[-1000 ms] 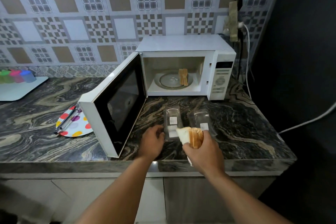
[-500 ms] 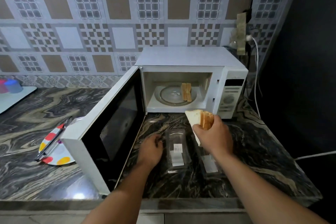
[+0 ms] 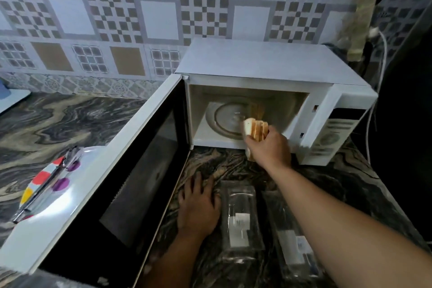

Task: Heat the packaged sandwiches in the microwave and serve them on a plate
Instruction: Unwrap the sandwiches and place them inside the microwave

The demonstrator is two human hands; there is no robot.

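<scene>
A sandwich point(image 3: 254, 130) is gripped in the right hand point(image 3: 268, 147) at the mouth of the open microwave point(image 3: 268, 72), just over the front edge of the glass turntable point(image 3: 225, 119). It is held on its edge, so that pale bread slices and brownish layers between them are shown as upright stripes above the curled fingers. A second sandwich point(image 3: 256, 110) is seen farther back on the turntable, though it is blurred and partly hidden behind the held one, so little more than its tan colour can be made out. The left hand point(image 3: 198, 206) is laid flat, fingers spread and holding nothing, on the marbled counter point(image 3: 58, 119), between the swung-open door point(image 3: 131, 182) and two empty clear plastic packages point(image 3: 240, 220) lying side by side under the right forearm. To the left of the door, a white plate point(image 3: 63, 184) with coloured dots is set on the counter, with metal tongs point(image 3: 46, 187) resting across it.
</scene>
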